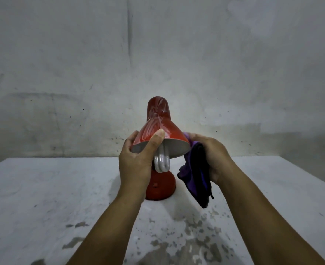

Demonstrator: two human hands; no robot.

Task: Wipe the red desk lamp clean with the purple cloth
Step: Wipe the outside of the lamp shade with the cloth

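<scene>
the left hand (136,159) grips the rim of the red desk lamp (160,131), thumb on top of the shade, steadying it. the right hand (213,155) clutches the bunched purple cloth (194,175) just beside the shade's right edge, touching it. the lamp stands on the white table (43,188). the shade looks stiff, glossy, likely slippery; the bare bulb (162,163) beneath looks fragile, so holding the rim seems wise. the cloth is soft and limp.
</scene>
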